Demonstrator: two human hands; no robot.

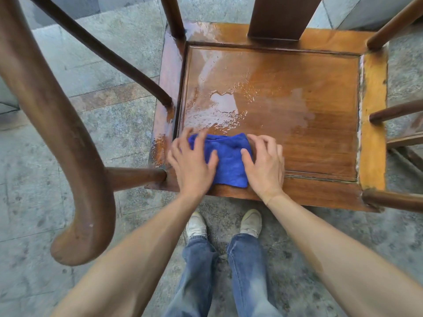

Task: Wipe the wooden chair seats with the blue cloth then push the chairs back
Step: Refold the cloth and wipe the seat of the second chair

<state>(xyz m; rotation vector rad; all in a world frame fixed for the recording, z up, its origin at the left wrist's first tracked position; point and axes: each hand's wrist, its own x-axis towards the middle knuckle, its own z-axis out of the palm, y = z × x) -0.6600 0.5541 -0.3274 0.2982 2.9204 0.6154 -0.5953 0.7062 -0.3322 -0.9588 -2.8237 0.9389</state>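
A folded blue cloth [227, 160] lies on the front left part of a wooden chair seat [297, 106]. My left hand [191, 162] presses flat on the cloth's left side with fingers spread. On the cloth's right side rests my right hand [265, 164], also flat, fingers slightly curled. Water pools and streaks shine on the left and middle of the seat, just beyond the cloth. The seat's right half looks duller and drier.
The chair's curved armrest [57, 133] sweeps down at the left, close to the camera. The back splat [281, 17] and spindles rise at the far edge. More rails [396, 110] stand at the right. Grey stone paving [34, 179] surrounds the chair; my shoes [195, 225] stand before it.
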